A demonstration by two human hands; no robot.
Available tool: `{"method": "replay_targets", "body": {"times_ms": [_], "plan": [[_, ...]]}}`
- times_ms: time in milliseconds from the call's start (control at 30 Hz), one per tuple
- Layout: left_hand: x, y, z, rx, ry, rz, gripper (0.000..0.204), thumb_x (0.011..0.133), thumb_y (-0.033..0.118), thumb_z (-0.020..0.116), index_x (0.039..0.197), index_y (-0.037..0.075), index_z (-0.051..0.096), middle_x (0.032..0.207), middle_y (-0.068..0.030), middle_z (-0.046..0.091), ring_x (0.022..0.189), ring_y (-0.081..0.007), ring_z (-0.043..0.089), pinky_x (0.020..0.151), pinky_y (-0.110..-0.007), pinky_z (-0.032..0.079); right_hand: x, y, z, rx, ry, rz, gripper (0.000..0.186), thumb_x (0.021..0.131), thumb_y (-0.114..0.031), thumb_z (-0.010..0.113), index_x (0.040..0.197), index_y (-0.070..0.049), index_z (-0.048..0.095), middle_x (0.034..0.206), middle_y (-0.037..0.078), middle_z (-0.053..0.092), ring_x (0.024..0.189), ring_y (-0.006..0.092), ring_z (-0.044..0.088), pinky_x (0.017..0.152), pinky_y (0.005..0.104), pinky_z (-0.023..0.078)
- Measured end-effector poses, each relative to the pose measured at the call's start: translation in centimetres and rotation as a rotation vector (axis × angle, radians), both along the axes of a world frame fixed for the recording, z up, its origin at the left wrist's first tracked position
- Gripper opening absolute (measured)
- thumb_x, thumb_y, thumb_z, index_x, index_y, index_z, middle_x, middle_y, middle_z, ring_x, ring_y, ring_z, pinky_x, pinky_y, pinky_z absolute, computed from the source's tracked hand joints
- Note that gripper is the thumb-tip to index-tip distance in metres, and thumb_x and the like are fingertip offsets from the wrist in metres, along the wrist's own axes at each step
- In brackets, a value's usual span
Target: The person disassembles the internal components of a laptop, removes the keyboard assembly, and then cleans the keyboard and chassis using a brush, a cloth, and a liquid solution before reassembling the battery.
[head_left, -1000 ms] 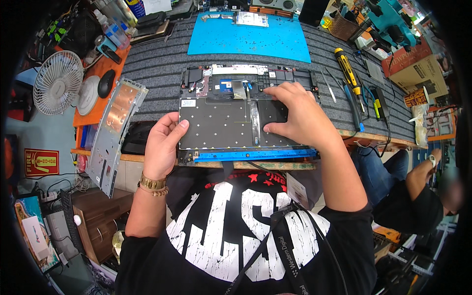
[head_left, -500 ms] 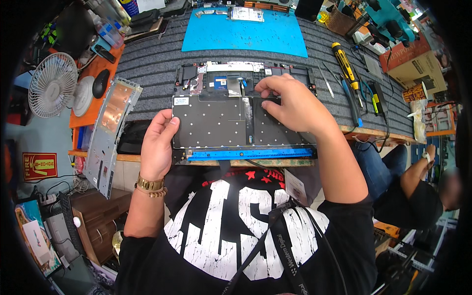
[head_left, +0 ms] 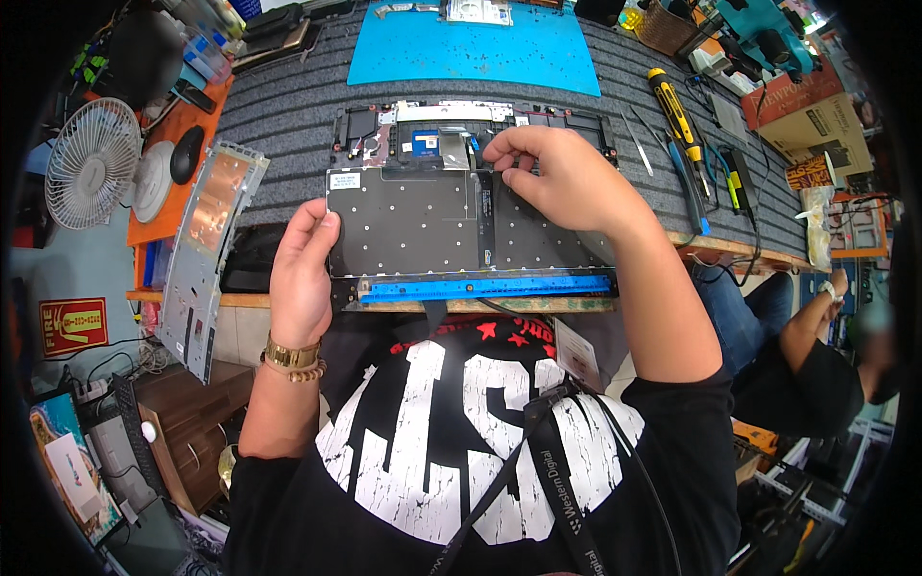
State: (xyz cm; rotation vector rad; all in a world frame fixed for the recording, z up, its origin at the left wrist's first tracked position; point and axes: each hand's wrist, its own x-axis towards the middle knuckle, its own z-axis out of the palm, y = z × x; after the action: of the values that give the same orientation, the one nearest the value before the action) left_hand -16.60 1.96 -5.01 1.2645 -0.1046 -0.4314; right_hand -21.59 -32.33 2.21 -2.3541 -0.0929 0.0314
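A dark keyboard plate (head_left: 403, 226), dotted with small studs, lies over a laptop top case (head_left: 360, 130) at the bench's near edge. My left hand (head_left: 303, 254) grips the plate's left edge, thumb on its upper face and fingers beneath. My right hand (head_left: 557, 173) is over the plate's far edge with fingers curled. Its thumb and index fingertips are close to the top of a dark ribbon strip (head_left: 486, 226); whatever may be between them is too small to make out. A silvery flat cable (head_left: 455, 154) and a blue touchpad board (head_left: 423, 143) show just left of them.
Beyond the case lies a blue mat (head_left: 471, 48). A yellow screwdriver (head_left: 672, 110), a blue pry tool (head_left: 691, 192) and tweezers (head_left: 636, 144) lie at right. A metal panel (head_left: 206, 250) leans at left near a fan (head_left: 91, 149). Another person (head_left: 797, 355) sits at right.
The view has shifted a little. My right fingertips have moved slightly left along the plate's far edge. My left hand keeps its grip on the plate.
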Motion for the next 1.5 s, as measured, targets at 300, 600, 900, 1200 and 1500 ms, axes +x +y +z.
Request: {"method": "replay_targets", "body": {"times_ms": [300,600,900,1200,1500], "plan": [[0.1,0.1,-0.2,0.004,-0.008,0.007,0.021,0.117,0.013,0.060,0.133,0.002,0.070,0.124,-0.0028,0.077,0.113,-0.0084,0.067,0.103,-0.027,0.051,2.5,-0.5,0.6,-0.141,0.140,0.077,0.021,0.101,-0.008,0.068,0.117,0.001,0.078,0.096,0.010,0.077,0.088,0.0208,0.070,0.083,0.0387,0.058],[0.3,0.5,-0.7,-0.050,0.007,-0.020,0.022,0.120,0.012,0.053,0.136,0.002,0.066,0.130,-0.0063,0.075,0.118,-0.0132,0.069,0.107,-0.032,0.054,4.1,-1.2,2.0,-0.102,0.334,0.110,0.024,0.105,-0.018,0.063,0.114,-0.002,0.079,0.096,0.007,0.076,0.091,0.0178,0.068,0.085,0.0355,0.055],[0.5,0.7,-1.1,-0.047,-0.011,-0.023,0.022,0.120,0.012,0.053,0.136,0.002,0.065,0.130,-0.0070,0.075,0.119,-0.0132,0.069,0.107,-0.033,0.054,3.0,-3.3,4.1,0.001,0.437,0.120,0.023,0.105,-0.018,0.068,0.118,-0.003,0.080,0.098,0.001,0.075,0.091,0.0115,0.065,0.083,0.0327,0.054],[0.5,0.4,-0.4,-0.034,-0.027,-0.018,0.023,0.120,0.018,0.055,0.133,0.002,0.067,0.126,-0.0048,0.074,0.114,-0.0111,0.068,0.104,-0.030,0.053,1.9,-4.3,4.3,0.036,0.490,0.207,0.014,0.103,-0.012,0.072,0.112,-0.003,0.077,0.090,-0.006,0.071,0.084,0.0063,0.061,0.076,0.0280,0.049],[0.3,0.0,0.8,0.074,0.004,0.024,0.036,0.123,0.037,0.052,0.131,0.007,0.069,0.115,-0.0028,0.074,0.097,-0.0086,0.064,0.085,-0.029,0.051,0.2,-6.0,4.7,0.194,0.366,0.152,0.015,0.103,-0.014,0.071,0.113,-0.006,0.079,0.091,-0.005,0.073,0.082,0.0057,0.063,0.073,0.0270,0.050]]}}
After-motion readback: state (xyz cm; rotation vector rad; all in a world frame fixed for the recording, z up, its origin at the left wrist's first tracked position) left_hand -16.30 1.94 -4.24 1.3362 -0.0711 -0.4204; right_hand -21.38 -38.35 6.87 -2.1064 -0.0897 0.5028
